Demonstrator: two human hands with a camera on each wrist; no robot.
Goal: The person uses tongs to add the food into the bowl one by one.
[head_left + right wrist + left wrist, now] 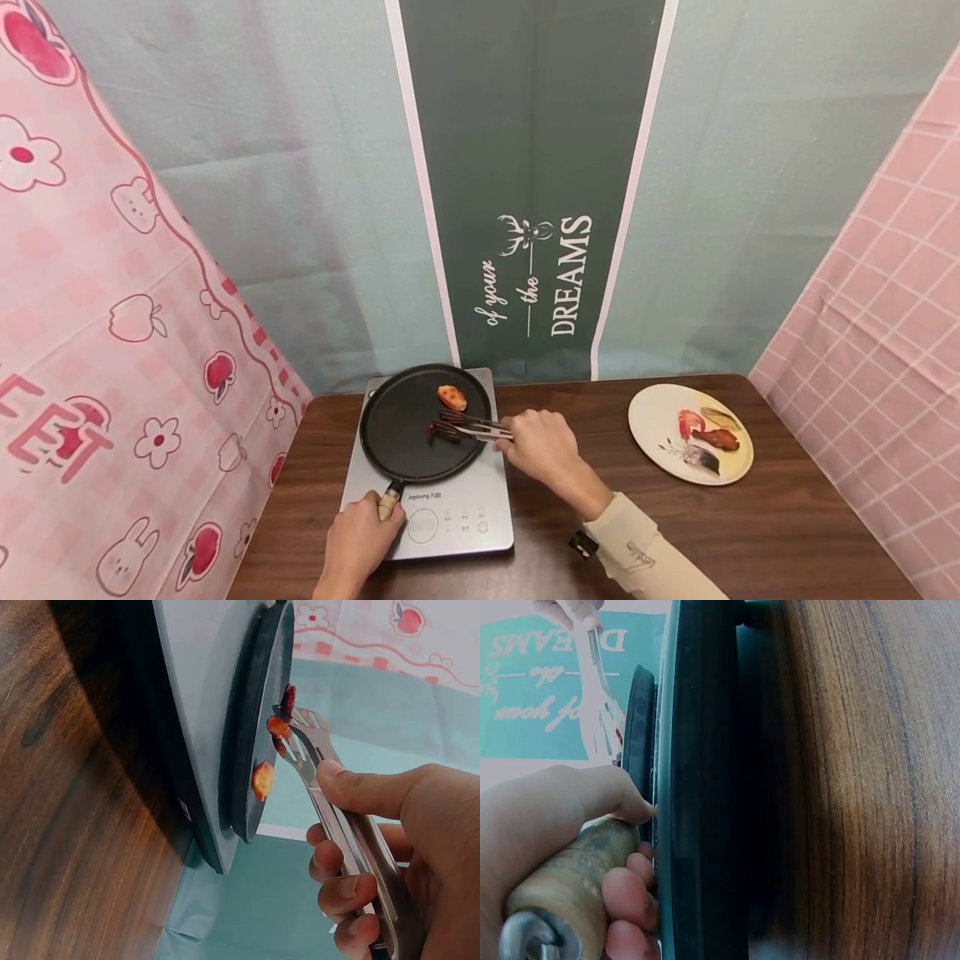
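My left hand (360,537) grips the wooden handle (577,877) of a flat black frying pan (405,425), its fingers curled around the wood. In my right hand (543,446) are metal food tongs (360,855) with slotted, fork-like ends. Those ends are at a dark red piece of food (290,697) over the right part of the pan; whether they clamp it I cannot tell. An orange-yellow browned piece of food (452,397) lies beside it in the pan, toward the far edge.
Beneath the pan is a silver induction cooker (450,542) on a brown wooden table (577,508). To the right, a round plate (652,417) holds a drumstick (717,439), a shrimp-like piece (690,422) and other food. Printed cloths (300,208) hang behind and at both sides.
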